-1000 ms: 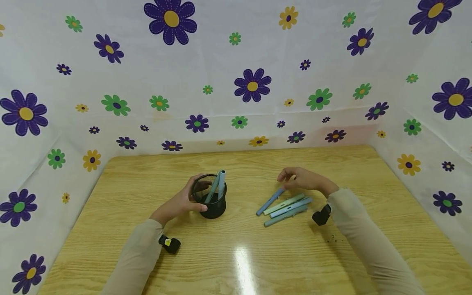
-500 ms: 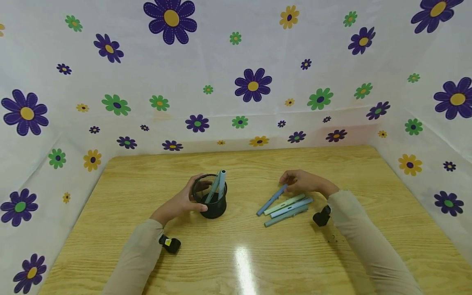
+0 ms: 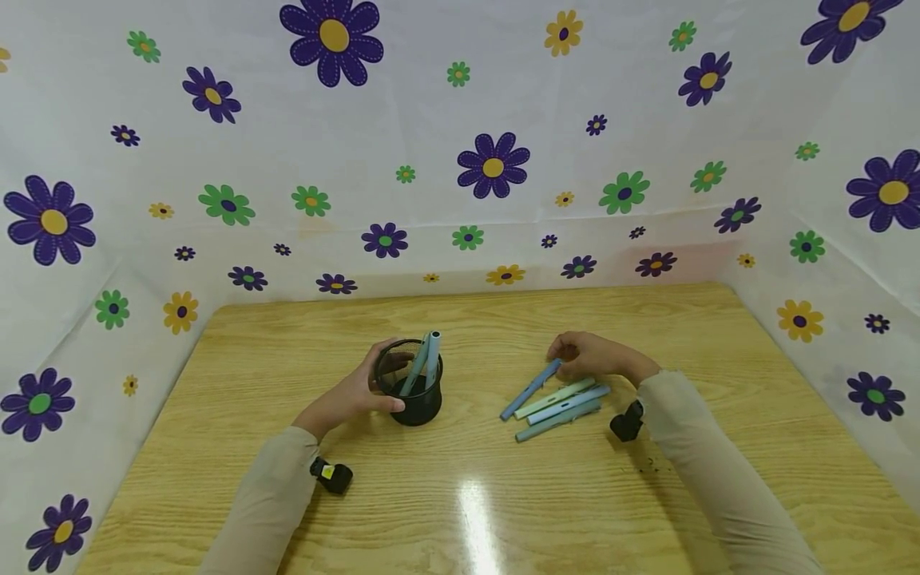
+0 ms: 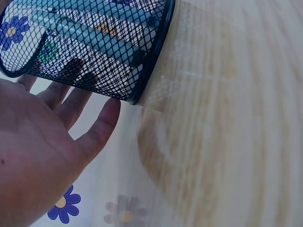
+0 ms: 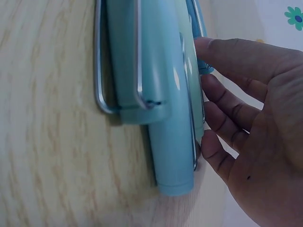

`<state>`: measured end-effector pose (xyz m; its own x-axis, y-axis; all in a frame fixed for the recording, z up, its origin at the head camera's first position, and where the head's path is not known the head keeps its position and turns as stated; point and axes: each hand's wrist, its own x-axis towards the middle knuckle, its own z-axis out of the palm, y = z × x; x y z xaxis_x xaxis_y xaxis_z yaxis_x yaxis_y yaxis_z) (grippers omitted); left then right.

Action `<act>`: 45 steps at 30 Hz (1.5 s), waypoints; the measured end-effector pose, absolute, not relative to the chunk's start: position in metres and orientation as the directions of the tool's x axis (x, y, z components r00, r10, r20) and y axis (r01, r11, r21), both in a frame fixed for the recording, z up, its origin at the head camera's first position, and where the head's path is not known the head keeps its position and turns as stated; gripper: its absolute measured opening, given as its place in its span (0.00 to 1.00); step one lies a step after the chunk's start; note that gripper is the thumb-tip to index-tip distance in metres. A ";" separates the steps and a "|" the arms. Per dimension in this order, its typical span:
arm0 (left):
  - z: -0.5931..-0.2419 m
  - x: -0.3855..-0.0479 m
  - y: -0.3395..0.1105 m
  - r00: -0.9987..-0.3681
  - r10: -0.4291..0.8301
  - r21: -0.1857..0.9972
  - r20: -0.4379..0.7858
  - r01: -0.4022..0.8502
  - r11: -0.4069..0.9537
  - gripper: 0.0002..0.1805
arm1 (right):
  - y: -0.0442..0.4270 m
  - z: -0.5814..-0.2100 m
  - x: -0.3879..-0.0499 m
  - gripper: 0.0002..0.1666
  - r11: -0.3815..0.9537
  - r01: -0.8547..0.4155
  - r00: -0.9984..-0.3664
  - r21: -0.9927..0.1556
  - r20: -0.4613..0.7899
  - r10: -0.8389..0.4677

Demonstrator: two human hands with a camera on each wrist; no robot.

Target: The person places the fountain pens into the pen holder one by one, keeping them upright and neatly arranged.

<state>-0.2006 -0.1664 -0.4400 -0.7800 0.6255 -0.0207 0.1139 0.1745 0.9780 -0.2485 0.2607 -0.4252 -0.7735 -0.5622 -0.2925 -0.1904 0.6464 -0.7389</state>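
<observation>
My left hand (image 3: 355,395) holds a black mesh pen cup (image 3: 417,411) upright on the table, thumb at the front and fingers around the far side. Inside lean a light blue pen (image 3: 433,359) and a teal pen (image 3: 414,374). Over on the right, my right hand (image 3: 592,355) pinches the far end of a darker blue pen (image 3: 528,391); in the right wrist view the thumb lies against this blue pen (image 5: 207,67). Beside it lie a pale green pen (image 3: 549,399), a light blue pen (image 3: 564,406) and a teal pen (image 3: 553,423), close together.
The wooden table (image 3: 402,511) reaches back to a white flowered cloth (image 3: 424,144), which also hangs on both sides. Each wrist wears a small black camera. Light glares on the table's near middle. Some dark specks lie near the right sleeve.
The far end of the darker blue pen has shifted slightly up and right with my right fingers, mostly in the first half second. My left hand and the pen cup stay put.
</observation>
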 end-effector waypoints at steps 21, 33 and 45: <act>-0.439 -0.202 -0.168 -0.771 0.636 0.984 -0.037 0.082 0.156 0.56 | 0.261 -0.430 -0.251 0.13 0.677 -0.195 -0.794 -0.710 -0.291 -0.534; -0.440 -0.204 -0.167 -0.756 0.654 0.982 -0.008 0.117 0.148 0.56 | 0.261 -0.433 -0.252 0.13 0.681 -0.198 -0.803 -0.704 -0.281 -0.525; -0.438 -0.206 -0.165 -0.747 0.664 0.972 -0.001 0.155 0.176 0.57 | 0.262 -0.434 -0.251 0.12 0.669 -0.190 -0.798 -0.718 -0.284 -0.532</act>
<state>-0.2055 -0.1649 -0.4381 -0.7473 0.6644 -0.0007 0.1554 0.1758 0.9721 -0.2510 0.2618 -0.4344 -0.7981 -0.5316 -0.2836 -0.1903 0.6690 -0.7185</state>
